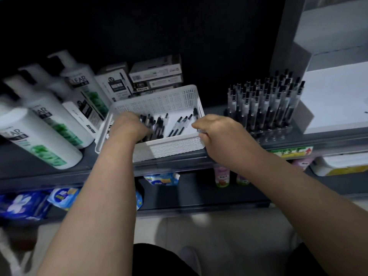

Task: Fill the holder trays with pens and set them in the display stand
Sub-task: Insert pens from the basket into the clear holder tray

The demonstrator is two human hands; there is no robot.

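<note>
Up front, a dark grey shelf [229, 154] across the view. On it at the left, big white bottles [39, 124]; behind the middle, stacked pen boxes [155, 74]. In the centre, a white perforated basket [159, 100] with loose black-capped pens [179, 124] lying on its floor. Just to the right, a clear holder tray [266, 108] packed with upright pens. Left hand [129, 126] down inside the basket, fingers closed among a bunch of pens. Right hand [219, 130] at the basket's right front corner; grip impossible to tell.
</note>
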